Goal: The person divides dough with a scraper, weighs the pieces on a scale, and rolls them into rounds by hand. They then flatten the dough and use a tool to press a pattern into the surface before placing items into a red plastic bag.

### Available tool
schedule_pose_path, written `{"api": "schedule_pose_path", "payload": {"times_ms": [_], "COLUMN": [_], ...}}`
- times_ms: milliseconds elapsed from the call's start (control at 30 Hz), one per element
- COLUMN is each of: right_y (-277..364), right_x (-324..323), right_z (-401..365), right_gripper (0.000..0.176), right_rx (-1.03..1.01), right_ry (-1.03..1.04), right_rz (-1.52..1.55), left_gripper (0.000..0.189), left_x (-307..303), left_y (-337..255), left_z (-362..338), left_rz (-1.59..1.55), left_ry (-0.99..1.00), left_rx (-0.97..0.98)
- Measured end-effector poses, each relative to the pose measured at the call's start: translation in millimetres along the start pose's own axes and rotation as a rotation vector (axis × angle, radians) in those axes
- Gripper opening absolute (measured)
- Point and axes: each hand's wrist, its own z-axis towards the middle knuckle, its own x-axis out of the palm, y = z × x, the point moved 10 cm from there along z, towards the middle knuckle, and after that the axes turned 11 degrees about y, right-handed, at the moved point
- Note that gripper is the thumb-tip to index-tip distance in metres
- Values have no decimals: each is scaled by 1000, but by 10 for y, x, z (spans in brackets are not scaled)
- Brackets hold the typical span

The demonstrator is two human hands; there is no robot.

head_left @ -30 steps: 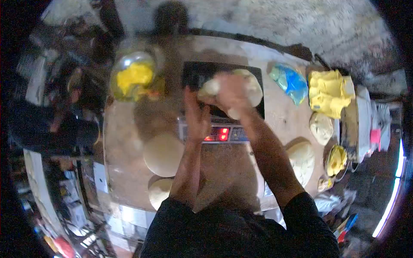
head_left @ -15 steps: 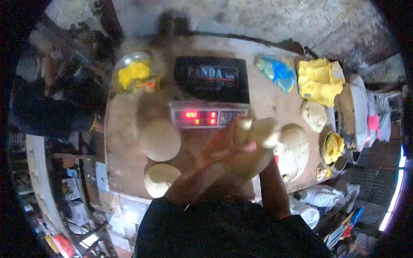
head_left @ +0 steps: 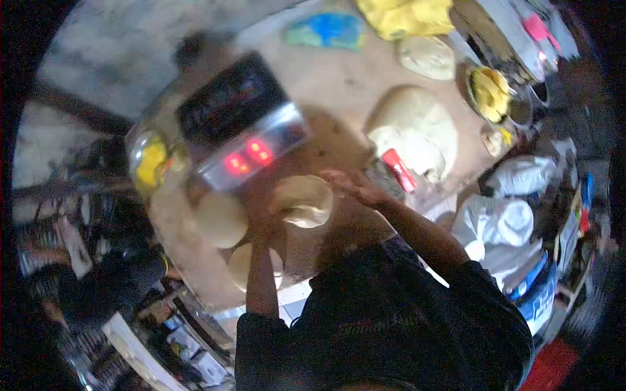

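Observation:
A folded lump of dough [head_left: 305, 203] lies on the brown tabletop just in front of a digital scale [head_left: 261, 140] with red lit digits. My right hand [head_left: 355, 187] is at the lump's right edge, fingers stretched out toward it. On the lump's other side is my left hand [head_left: 264, 212], blurred, its fingers not clear. Left of the left hand rests a smooth round dough ball [head_left: 220, 220]. A second dough ball [head_left: 239, 264] lies nearer me, partly behind my left forearm. Beyond the right hand sits a large dough mass [head_left: 417, 127], with a red-handled tool [head_left: 398, 171] against it.
A bowl with yellow stuff [head_left: 151, 163] stands left of the scale. At the back are a blue-green plastic bag [head_left: 326, 30], a yellow mass [head_left: 407, 16] and a flatter dough piece [head_left: 427, 57]. Another person's dark sleeve [head_left: 124, 280] shows at lower left.
My view has turned and shifted, so the scale appears tilted. The dough that was raised between my hands is now down on the table, and my hands have moved apart to either side of it.

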Motion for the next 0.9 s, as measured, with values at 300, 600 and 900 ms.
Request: {"api": "schedule_pose_path", "payload": {"times_ms": [300,600,900], "right_y": [-85,-703,-121], "right_x": [-1408,-1108,-2316], "right_z": [-1590,-1842,-4870], "right_gripper": [62,64,61], "right_rx": [693,406,422], "right_ry": [-741,-344,-1271], "right_rz": [-1137,-711,-552], "left_gripper": [68,48,67], "left_x": [659,3302,5529], "left_y": [-2192,-2993,-2386], "left_z": [-348,992,2138], "left_rz": [1315,1138,1574], "left_ry": [-146,9,97], "left_rx": [-68,581,63]}}
